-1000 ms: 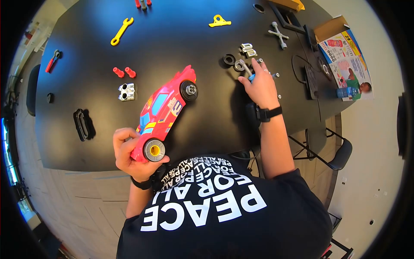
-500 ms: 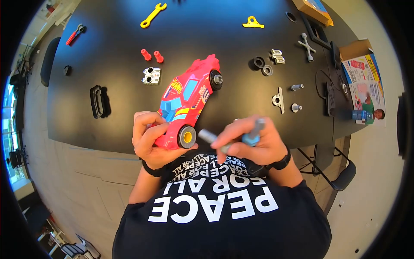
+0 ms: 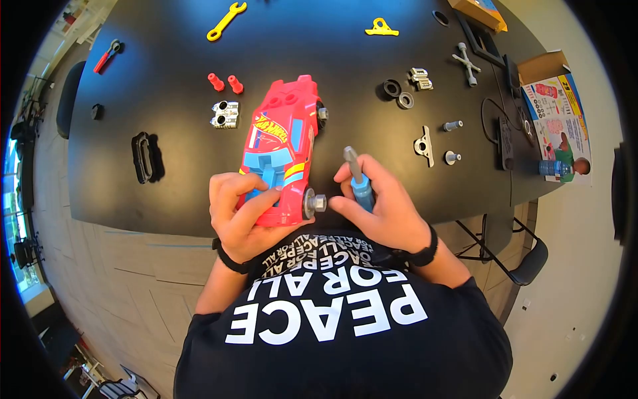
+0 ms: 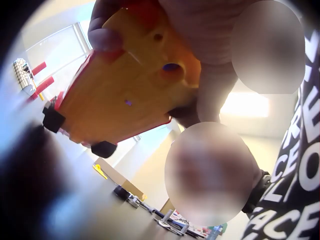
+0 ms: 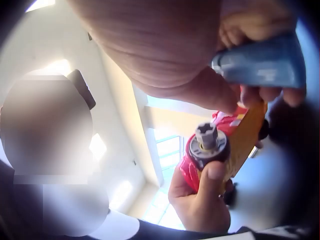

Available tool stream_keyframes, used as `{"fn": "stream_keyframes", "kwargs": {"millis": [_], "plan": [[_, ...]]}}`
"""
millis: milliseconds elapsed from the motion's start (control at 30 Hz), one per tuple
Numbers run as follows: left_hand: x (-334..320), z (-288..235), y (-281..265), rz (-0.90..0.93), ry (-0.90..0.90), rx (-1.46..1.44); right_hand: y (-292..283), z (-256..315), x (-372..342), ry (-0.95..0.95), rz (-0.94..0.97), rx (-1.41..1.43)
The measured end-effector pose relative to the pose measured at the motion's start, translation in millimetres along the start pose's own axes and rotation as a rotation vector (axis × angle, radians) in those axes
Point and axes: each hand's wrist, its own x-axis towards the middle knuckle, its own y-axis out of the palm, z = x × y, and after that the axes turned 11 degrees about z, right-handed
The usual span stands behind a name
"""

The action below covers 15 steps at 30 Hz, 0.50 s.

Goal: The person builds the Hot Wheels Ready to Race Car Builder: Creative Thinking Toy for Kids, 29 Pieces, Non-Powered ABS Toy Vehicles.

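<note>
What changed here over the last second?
The right hand drew back to the red plastic toy car and let go of a grey bolt-like piece, now in the near black-and-grey wheel. The car turned its top more toward the head camera. The left hand still grips it; the right keeps the blue-handled grey screwdriver.

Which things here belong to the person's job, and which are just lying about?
Job in hand:
red toy car, in the left hand
blue-handled tool, in the right hand
grey bolt at the near wheel
probably two loose grey bolts

Apparently just lying about:
water bottle
printed box
</note>
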Motion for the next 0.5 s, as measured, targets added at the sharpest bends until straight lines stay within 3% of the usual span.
{"fn": "stream_keyframes", "kwargs": {"millis": [67,100,267,333,500], "plan": [[-2,0,1,0.049,-0.004,0.051,-8,-5,-10,-0.165,-0.054,-0.226],[-3,0,1,0.048,-0.007,0.050,-17,0,-16,-0.123,0.011,-0.208],[-5,-1,5,0.097,-0.031,0.039,-29,-1,-38,-0.043,-0.041,-0.348],[-5,-1,4,0.108,-0.029,0.036,-35,-5,-43,-0.080,-0.021,-0.564],[-6,-2,5,0.137,-0.042,0.026,-37,-9,-40,-0.216,-0.030,-0.619]]}}
